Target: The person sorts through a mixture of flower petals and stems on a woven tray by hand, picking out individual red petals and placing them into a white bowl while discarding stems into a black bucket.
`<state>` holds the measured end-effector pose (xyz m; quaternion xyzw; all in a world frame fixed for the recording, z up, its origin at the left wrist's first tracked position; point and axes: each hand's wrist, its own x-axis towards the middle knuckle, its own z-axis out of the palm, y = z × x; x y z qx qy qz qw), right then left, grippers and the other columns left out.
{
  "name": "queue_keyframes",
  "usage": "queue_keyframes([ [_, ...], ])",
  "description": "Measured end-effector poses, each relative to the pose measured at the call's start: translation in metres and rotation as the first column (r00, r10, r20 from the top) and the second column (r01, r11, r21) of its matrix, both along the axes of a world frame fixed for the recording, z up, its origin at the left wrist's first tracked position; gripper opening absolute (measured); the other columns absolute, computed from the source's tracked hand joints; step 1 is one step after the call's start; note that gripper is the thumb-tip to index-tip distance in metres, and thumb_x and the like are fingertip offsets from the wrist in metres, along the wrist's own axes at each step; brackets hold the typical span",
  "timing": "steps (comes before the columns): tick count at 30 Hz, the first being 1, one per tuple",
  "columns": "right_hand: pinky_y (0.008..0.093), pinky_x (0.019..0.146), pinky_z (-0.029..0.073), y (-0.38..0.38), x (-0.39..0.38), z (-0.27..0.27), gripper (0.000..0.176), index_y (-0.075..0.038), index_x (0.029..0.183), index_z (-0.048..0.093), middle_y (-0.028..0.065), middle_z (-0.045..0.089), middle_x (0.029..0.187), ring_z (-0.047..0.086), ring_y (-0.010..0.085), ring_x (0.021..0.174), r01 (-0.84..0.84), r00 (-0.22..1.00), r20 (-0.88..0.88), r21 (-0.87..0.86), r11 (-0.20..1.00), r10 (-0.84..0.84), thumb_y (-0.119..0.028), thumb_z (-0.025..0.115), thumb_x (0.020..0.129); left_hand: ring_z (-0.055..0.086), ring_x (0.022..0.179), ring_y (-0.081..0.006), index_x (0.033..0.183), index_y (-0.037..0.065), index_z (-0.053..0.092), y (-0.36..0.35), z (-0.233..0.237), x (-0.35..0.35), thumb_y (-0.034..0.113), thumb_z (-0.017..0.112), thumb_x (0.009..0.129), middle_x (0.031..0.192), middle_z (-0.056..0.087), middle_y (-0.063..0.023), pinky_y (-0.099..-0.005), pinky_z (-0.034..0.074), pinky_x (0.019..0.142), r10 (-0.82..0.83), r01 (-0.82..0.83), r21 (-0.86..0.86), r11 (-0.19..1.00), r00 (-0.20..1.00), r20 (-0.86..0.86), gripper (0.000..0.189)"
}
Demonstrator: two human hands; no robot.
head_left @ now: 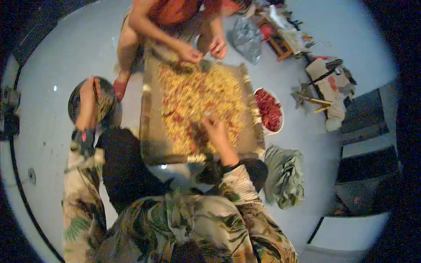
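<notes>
A large square tray (151,127) with a rolled rim holds a spread of yellow kernels (230,87) mixed with red bits. My right hand (214,127) is low over the near middle of the kernels, fingers drawn together in a pinch; a small pale spot shows at the fingertips, too blurred to name. To the left, my left hand (89,94) reaches over a round dark bowl (74,111) on the floor. Its fingers, smeared by motion, point toward the bowl's far side. Something thin and brownish lies inside the bowl.
Across the tray, another person's two hands (191,54) work over its far edge. A white tub of red dried pieces (268,109) stands right of the tray. Nearby are a green-grey cloth bundle (285,175), a grey plastic bag (246,39) and a cluttered wooden stand (280,48).
</notes>
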<state>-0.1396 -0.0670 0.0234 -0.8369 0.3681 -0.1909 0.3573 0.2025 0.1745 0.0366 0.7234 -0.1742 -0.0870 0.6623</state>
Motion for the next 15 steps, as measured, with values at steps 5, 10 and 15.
queue_keyframes([
  [5, 0.0265, 0.057, 0.042, -0.013, -0.004, -0.025, 0.018, 0.000, 0.084, 0.063, 0.0058, 0.058, 0.065, 0.051, 0.0101, 0.061, -0.050, 0.998, 0.026, -0.026, 0.998, 0.051, -0.018, 0.061, 0.081, 0.053, 0.097, -0.0277, 0.110, -0.005, 0.052, 0.067, -0.148, 0.129, 0.063, 0.038, 0.081, 0.100, 0.058, -0.0172, -0.0335, 0.039, 0.085, -0.023, 0.011, 0.545, 0.838, 1.000, 0.014, 0.075],
  [10, 0.0318, 0.057, 0.044, -0.016, 0.001, -0.028, 0.019, -0.004, 0.083, 0.065, 0.0121, 0.063, 0.070, 0.059, 0.0194, 0.062, -0.069, 0.993, -0.109, -0.142, 0.987, 0.054, -0.022, 0.061, 0.077, 0.052, 0.101, -0.0241, 0.117, 0.000, 0.051, 0.062, -0.116, 0.084, 0.055, 0.045, 0.082, 0.107, 0.057, -0.0135, -0.0337, 0.040, 0.085, -0.073, 0.045, 0.502, 0.863, 0.997, 0.035, 0.066],
  [15, 0.0425, 0.063, 0.045, -0.020, 0.027, -0.043, 0.025, -0.004, 0.085, 0.061, 0.0186, 0.061, 0.077, 0.060, 0.0331, 0.072, -0.251, 0.920, -0.365, -0.272, 0.929, 0.142, -0.027, 0.060, 0.076, 0.054, 0.086, -0.0142, 0.103, 0.007, 0.057, -0.017, -0.023, -0.010, 0.042, 0.051, 0.084, 0.092, 0.056, -0.0037, -0.0278, 0.043, 0.074, -0.205, 0.202, -0.038, 0.979, 0.959, -0.197, 0.041],
])
